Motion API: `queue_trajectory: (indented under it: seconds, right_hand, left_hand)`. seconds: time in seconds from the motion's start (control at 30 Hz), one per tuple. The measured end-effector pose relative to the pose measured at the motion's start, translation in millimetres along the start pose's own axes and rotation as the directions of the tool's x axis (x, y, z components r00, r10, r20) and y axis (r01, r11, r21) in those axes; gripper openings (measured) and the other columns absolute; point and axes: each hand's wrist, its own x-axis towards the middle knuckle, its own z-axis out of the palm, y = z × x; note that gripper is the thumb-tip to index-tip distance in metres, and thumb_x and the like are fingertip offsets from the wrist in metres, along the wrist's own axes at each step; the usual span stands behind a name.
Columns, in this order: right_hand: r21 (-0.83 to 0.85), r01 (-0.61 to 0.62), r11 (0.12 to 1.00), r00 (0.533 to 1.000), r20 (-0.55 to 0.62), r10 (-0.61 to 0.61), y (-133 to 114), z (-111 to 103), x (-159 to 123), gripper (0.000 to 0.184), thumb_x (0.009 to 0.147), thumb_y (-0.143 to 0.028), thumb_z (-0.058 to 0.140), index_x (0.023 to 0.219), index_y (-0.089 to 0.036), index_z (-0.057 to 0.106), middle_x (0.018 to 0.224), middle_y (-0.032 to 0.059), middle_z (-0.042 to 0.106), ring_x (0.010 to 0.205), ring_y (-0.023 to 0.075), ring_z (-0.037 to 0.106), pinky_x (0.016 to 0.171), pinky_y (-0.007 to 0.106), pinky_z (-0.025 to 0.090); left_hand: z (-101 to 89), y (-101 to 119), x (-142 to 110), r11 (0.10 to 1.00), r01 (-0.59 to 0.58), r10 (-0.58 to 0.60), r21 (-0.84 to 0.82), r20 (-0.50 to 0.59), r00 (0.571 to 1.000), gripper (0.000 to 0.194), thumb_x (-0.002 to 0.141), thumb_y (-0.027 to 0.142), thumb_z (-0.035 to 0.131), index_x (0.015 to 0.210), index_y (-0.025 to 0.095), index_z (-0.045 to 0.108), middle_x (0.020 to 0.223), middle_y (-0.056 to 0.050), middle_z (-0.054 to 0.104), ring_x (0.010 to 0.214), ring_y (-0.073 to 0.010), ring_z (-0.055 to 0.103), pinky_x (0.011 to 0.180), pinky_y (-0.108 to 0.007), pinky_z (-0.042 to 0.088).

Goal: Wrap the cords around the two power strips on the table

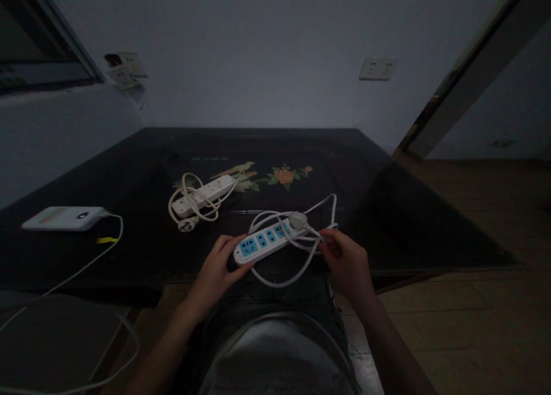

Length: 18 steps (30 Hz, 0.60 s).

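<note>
A white power strip [269, 239] with blue socket faces lies at a slant near the front edge of the dark table. My left hand [221, 263] grips its left end, thumb in front and fingers behind. Loops of the strip's white cord [282, 281] hang around its right half, and the plug [297, 220] rests on top at that end. My right hand [344, 257] pinches the cord at the strip's right end. Farther back on the left sits a second white power strip [215, 187], wound in its own cream cord with its plug [186, 225] in front.
At the table's left lies a white power bank [64, 218] with a cable running off the front edge. A yellow tag [107, 240] is beside it. Wall sockets [377, 69] are on the back wall, and others [127, 70] hang loose at the left corner.
</note>
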Motion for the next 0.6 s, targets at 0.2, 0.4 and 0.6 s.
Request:
queue_trajectory:
  seconds: [0.2,0.4,0.6]
  right_hand:
    - [0.186,-0.053,0.981,0.993,0.116,0.032,-2.6,-3.7,5.1,0.019,0.079,-0.024,0.055,0.095,-0.017,0.063,0.069,0.002,0.062,0.058,0.0128,0.058,0.054,0.023,0.049]
    - [0.209,-0.023,0.978,0.973,0.231,-0.026,-1.8,-15.4,7.4,0.023,0.083,-0.024,0.052,0.102,-0.017,0.063,0.08,0.0054,0.066,0.065,0.0145,0.063,0.057,0.024,0.052]
    - [0.007,0.206,0.978,0.947,0.249,-0.201,-10.4,-21.9,14.3,0.023,0.087,-0.019,0.049,0.106,-0.019,0.062,0.093,0.0065,0.067,0.078,0.0156,0.063,0.069,0.027,0.051]
  left_hand:
    - [3.4,-0.1,-0.3,1.0,-0.03,0.03,0.0,-0.015,0.999,0.044,0.08,0.032,0.062,0.121,0.023,0.05,0.121,-0.008,0.049,0.115,-0.0222,0.051,0.098,-0.037,0.044]
    - [0.1,1.3,4.8,0.999,-0.004,0.005,-0.046,0.017,1.0,0.048,0.075,0.035,0.068,0.118,0.021,0.05,0.138,-0.011,0.04,0.128,-0.0263,0.041,0.105,-0.042,0.037]
    - [2.3,13.5,35.7,0.995,0.023,-0.02,-0.1,0.033,0.999,0.063,0.081,0.039,0.059,0.136,0.018,0.037,0.134,-0.013,0.05,0.124,-0.0252,0.048,0.105,-0.043,0.036]
